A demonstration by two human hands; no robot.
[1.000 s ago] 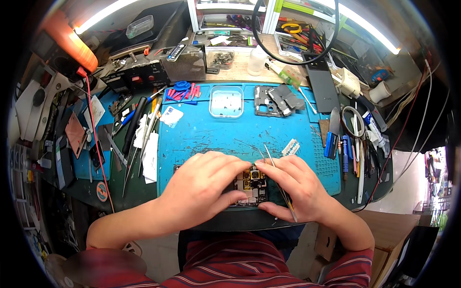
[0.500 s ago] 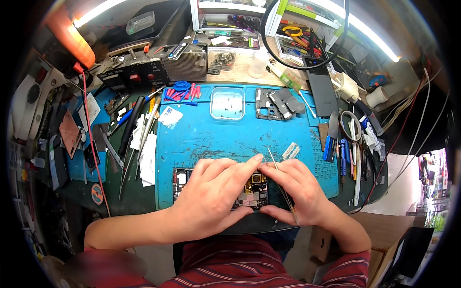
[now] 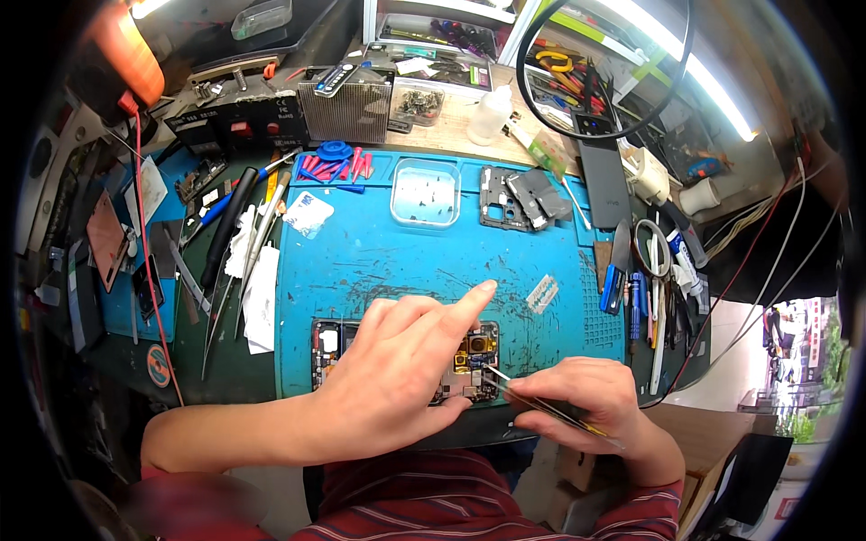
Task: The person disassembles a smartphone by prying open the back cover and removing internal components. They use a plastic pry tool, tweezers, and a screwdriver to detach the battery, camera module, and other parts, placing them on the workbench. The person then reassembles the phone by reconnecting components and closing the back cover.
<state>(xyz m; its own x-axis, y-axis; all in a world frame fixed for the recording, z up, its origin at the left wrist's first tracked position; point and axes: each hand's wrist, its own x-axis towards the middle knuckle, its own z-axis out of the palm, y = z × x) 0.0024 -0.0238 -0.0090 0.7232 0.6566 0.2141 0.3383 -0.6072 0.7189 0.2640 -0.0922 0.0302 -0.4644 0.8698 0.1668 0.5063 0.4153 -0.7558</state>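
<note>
An opened phone (image 3: 478, 383) with bare circuit boards and camera modules lies at the mat's near edge. My left hand (image 3: 392, 374) spans it, thumb at its lower edge and index finger stretched past the upper edge, gripping it. Much of the phone's middle is hidden under this hand. Thin metal tweezers (image 3: 591, 430) are pinched between the thumb and fingers of my right hand (image 3: 586, 397). Their tips reach the right part of the phone, beside the camera modules. A thin razor blade (image 3: 542, 294) rests on the blue mat (image 3: 406, 261) beyond my right hand.
A clear tray (image 3: 426, 192) with small dark parts sits at the mat's back, with black phone covers (image 3: 523, 197) to its right. Blue and pink picks (image 3: 334, 164) lie at back left. Hand tools crowd both sides; a black ring (image 3: 690, 54) hangs overhead.
My right hand has drawn back toward me from the phone's upper right corner. The tweezers have turned, with their tips now at the phone. My left hand stays on it; the view has shifted slightly.
</note>
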